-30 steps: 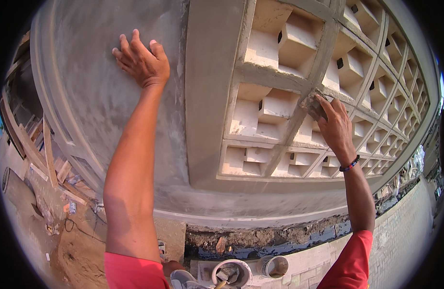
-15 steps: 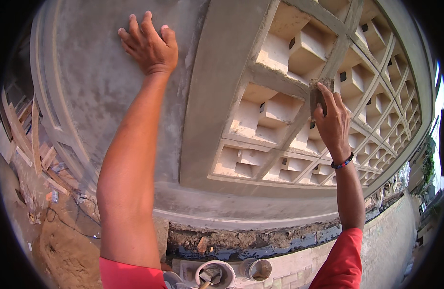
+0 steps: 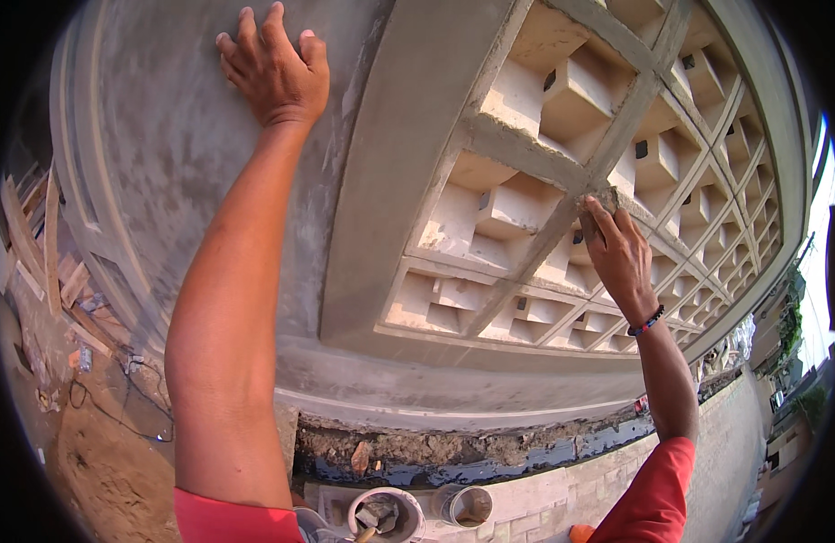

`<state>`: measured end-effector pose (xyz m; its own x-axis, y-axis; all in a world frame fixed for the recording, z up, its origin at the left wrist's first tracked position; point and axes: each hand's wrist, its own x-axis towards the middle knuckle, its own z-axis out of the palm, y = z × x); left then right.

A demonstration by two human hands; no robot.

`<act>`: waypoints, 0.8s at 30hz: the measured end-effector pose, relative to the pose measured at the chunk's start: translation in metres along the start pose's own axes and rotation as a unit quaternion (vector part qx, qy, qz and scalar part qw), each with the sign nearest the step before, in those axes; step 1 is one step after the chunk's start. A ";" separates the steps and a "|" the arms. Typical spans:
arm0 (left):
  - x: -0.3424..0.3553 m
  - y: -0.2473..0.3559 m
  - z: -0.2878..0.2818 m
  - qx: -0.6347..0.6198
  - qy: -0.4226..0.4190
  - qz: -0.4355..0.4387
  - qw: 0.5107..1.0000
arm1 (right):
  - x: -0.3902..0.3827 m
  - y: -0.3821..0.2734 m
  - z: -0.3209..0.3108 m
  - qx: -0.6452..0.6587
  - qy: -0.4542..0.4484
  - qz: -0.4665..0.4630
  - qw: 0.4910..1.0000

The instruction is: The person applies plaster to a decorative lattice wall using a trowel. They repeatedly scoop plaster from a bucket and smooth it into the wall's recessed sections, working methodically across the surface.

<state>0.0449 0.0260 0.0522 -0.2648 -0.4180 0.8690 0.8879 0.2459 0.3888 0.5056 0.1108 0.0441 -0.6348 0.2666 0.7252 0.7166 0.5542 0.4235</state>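
My left hand [image 3: 277, 77] rests on the smooth grey plastered wall [image 3: 141, 145] with fingers spread, bent at the tips. My right hand [image 3: 620, 255] grips a small grey, mortar-crusted pad [image 3: 605, 196], partly hidden by the fingers, at a crossing of the cement joints in the decorative block panel [image 3: 589, 90]. This panel has rows of cream square blocks with recessed stepped shapes and small dark openings, framed by a flat grey plaster border [image 3: 363, 271]. The forearms come up from the lower edge.
Below the wall run a dirt trench [image 3: 408, 452] with dark wet edges and a paved strip [image 3: 544, 498]. A bucket [image 3: 415, 518] holding grey material and a second bucket [image 3: 449, 502] stand there. Timber scraps [image 3: 28, 244], cables and sand [image 3: 109, 480] lie at the left.
Since half a second ago, my right hand has shifted down along the joints and the pad has turned. My left hand stays spread on the wall. The view has shifted slightly.
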 end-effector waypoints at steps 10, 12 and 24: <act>0.000 -0.004 0.000 0.011 0.008 0.012 1.000 | 0.032 -0.024 0.011 -0.018 0.023 -0.091 0.995; -0.002 -0.004 -0.001 0.018 0.009 0.012 1.000 | 0.010 -0.006 0.012 -0.021 0.008 -0.096 0.995; -0.004 -0.001 0.000 0.004 0.011 0.020 1.000 | 0.077 -0.078 -0.004 0.015 0.031 -0.140 0.990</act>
<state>0.0448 0.0276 0.0486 -0.2207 -0.4270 0.8769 0.8946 0.2697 0.3564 0.4020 0.0846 0.0687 -0.7874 0.0512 0.6143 0.5061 0.6226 0.5968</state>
